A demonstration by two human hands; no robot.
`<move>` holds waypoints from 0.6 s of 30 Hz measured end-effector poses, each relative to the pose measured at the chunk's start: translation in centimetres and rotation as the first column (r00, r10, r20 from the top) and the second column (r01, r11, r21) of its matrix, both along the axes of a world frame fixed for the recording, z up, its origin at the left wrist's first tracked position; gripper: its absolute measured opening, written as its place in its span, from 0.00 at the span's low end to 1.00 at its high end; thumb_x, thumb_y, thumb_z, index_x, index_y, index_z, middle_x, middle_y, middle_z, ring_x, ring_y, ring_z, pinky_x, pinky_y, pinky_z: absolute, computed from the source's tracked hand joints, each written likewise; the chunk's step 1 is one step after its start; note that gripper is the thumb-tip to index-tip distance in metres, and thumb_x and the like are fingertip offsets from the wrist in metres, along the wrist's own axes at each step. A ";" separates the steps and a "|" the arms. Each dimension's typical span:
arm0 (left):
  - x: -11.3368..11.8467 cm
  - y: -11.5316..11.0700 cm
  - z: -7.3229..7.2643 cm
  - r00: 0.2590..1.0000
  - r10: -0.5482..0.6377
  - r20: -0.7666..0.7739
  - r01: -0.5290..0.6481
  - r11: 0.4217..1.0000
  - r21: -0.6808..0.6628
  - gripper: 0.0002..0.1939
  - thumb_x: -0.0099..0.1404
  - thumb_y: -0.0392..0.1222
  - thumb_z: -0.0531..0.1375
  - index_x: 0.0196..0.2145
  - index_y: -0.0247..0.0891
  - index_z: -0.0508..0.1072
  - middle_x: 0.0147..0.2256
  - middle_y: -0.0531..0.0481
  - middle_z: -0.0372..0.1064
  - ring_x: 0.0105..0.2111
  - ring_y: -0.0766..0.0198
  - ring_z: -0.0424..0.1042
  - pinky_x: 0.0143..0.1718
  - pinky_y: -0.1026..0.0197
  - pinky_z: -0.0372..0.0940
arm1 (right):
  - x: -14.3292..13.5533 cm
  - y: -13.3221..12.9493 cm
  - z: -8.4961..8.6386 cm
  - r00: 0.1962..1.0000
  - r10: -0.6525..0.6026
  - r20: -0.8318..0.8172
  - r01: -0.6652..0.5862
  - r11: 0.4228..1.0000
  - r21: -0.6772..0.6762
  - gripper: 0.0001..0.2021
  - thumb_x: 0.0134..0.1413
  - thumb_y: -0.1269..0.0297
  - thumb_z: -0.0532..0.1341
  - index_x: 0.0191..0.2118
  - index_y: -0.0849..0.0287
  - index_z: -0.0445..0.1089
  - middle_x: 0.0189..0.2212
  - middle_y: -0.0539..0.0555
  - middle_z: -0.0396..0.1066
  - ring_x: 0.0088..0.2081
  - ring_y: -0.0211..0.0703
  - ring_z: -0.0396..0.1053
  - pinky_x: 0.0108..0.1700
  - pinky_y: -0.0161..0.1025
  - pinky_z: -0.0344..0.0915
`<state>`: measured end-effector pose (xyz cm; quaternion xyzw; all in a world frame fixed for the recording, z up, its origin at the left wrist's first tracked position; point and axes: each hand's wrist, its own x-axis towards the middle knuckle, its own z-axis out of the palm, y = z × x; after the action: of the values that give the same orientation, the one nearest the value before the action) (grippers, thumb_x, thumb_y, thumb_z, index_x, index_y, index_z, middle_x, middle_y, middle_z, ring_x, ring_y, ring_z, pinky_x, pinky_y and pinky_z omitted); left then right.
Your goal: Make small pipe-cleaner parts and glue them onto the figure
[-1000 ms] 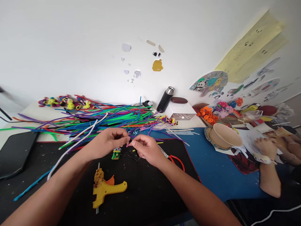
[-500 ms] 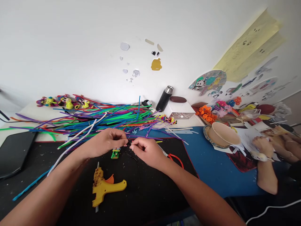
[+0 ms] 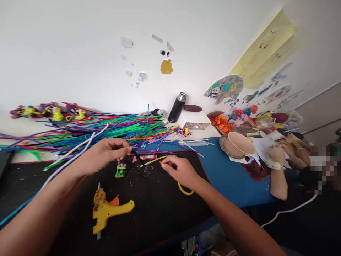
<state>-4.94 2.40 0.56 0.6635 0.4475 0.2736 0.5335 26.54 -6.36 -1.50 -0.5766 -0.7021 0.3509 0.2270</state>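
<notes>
**Speaker A:** What does the left hand hold?

**Speaker B:** The left hand (image 3: 108, 153) pinches a black strip (image 3: 138, 157) between thumb and forefinger. The strip's free length slants down and to the right over the black mat (image 3: 160, 220); whether its lower end touches the mat cannot be told from here.

**Speaker A:** And the right hand?

**Speaker B:** The right hand (image 3: 181, 172) stands apart from the left, its fingers bent close together. A small orange tip (image 3: 161, 162) shows at its fingertips, and a yellow loop (image 3: 184, 191) emerges below the palm. The palm is hidden, so I cannot tell how firmly it grips, or what.

**Speaker A:** Identify the objects near the hands.

**Speaker B:** A small green figure (image 3: 120, 171) sits just below the left hand. Between the hands, a pink-labelled tube (image 3: 148, 156) lies beside a yellow strip. Nearer the wearer, a yellow glue gun (image 3: 106, 212) lies on its side, nozzle pointing away.

**Speaker A:** And the farther part of the bench (image 3: 204, 133)?

**Speaker B:** A heap of coloured stems (image 3: 119, 131) spreads along the wall side. To its right, a black flask (image 3: 177, 109) leans beside a white box (image 3: 195, 119). Farther right is a pale bowl (image 3: 241, 143), and beyond that a co-worker's forearm (image 3: 278, 182).
</notes>
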 end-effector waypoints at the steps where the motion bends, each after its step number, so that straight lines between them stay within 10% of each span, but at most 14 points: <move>1: 0.0 0.0 -0.1 1.000 0.007 0.000 -0.007 1.000 -0.005 0.22 0.57 0.62 0.73 0.26 0.40 0.78 0.24 0.52 0.68 0.25 0.62 0.64 0.29 0.62 0.61 | 1.2 -0.4 0.4 0.997 -0.011 0.078 0.012 1.000 -0.014 0.12 0.71 0.55 0.64 0.46 0.56 0.82 0.31 0.49 0.77 0.30 0.40 0.69 0.35 0.38 0.58; 9: 0.6 0.2 -1.4 0.967 0.186 0.175 -0.174 0.981 -0.084 0.20 0.54 0.58 0.74 0.26 0.39 0.78 0.23 0.53 0.69 0.25 0.64 0.62 0.28 0.63 0.59 | 7.7 -4.3 1.6 0.859 0.050 0.510 0.041 0.985 -0.165 0.21 0.68 0.58 0.68 0.64 0.53 0.77 0.45 0.56 0.81 0.43 0.50 0.78 0.42 0.42 0.64; 18: 1.0 0.2 -1.7 0.935 0.243 0.257 -0.223 0.969 -0.106 0.21 0.56 0.57 0.74 0.22 0.39 0.73 0.21 0.54 0.66 0.22 0.67 0.60 0.26 0.63 0.57 | 6.7 -5.9 -0.3 0.795 0.070 0.602 0.066 0.978 -0.200 0.29 0.68 0.68 0.61 0.73 0.58 0.69 0.62 0.66 0.76 0.58 0.63 0.78 0.57 0.50 0.71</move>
<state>-3.91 2.57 -1.16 0.5420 0.4566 0.4051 0.5776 33.20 -12.21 -1.80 -0.6785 -0.6970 0.2204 -0.0724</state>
